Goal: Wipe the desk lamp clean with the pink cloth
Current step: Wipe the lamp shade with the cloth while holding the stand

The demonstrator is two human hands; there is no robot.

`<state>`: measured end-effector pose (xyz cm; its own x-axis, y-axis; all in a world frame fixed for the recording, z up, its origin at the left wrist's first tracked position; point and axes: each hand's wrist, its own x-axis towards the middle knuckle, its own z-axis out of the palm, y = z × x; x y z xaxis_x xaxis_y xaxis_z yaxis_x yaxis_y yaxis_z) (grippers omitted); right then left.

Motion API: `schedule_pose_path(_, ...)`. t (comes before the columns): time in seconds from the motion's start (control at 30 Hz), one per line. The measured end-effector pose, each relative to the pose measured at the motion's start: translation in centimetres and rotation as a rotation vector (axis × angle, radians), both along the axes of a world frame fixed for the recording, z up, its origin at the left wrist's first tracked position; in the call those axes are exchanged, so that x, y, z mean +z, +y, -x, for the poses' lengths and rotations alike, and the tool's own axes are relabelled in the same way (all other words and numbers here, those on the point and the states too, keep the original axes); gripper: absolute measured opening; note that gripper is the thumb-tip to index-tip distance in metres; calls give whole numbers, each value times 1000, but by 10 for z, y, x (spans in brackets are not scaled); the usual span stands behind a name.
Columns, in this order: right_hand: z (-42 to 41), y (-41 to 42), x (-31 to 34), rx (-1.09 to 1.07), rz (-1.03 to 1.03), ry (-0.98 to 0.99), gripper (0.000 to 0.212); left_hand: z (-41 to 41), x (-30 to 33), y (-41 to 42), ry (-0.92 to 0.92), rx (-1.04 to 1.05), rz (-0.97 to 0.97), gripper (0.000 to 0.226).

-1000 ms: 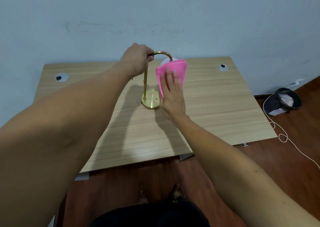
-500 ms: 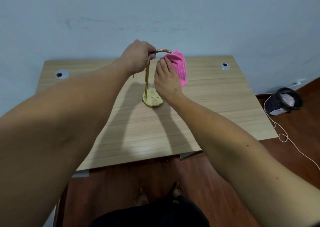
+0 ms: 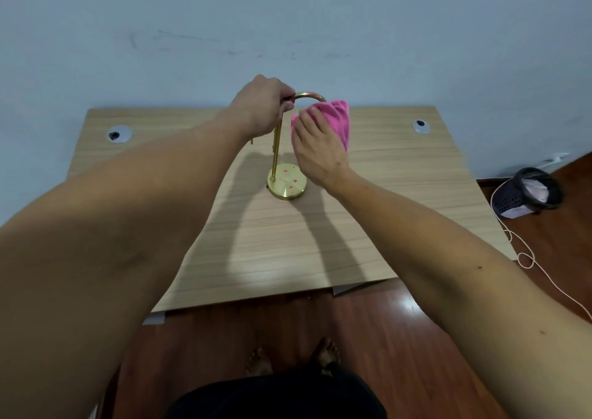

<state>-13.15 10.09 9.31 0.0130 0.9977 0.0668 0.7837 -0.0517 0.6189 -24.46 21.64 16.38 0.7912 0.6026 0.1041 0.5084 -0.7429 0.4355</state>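
Observation:
A gold desk lamp [image 3: 276, 149] stands on the wooden desk [image 3: 400, 194], with a round base [image 3: 287, 185] marked by small red spots and a neck that arches to the right. My left hand [image 3: 261, 106] is closed around the top of the neck. My right hand [image 3: 315, 144] grips the pink cloth [image 3: 333, 118], which is bunched over the lamp's shade. The shade itself is hidden under the cloth.
The desk has two round cable holes, one at the back left [image 3: 119, 134] and one at the back right [image 3: 421, 126]. A dark basket [image 3: 525, 192] and a white cord [image 3: 525, 260] lie on the red-brown floor at right. The wall is just behind the desk.
My right hand went from flat against the hanging cloth to gathering it around the shade. The cloth is now bunched up. My left hand has stayed on the neck.

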Motion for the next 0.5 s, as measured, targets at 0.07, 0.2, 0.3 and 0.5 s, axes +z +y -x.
schedule_pose_path(0.07,8,12,3,-62,17,-6,50,1,0,0,5,-2,-4,19)
schedule_pose_path(0.2,4,3,-11,-10,81,-126,54,1,0,-2,11,-6,-1,19)
schedule_pose_path(0.3,-11,-15,-26,131,115,-175,60,0,0,-1,10,-5,5,19)
schedule_pose_path(0.5,-41,-64,-58,195,141,165,61,2,3,-4,19,16,26,18)
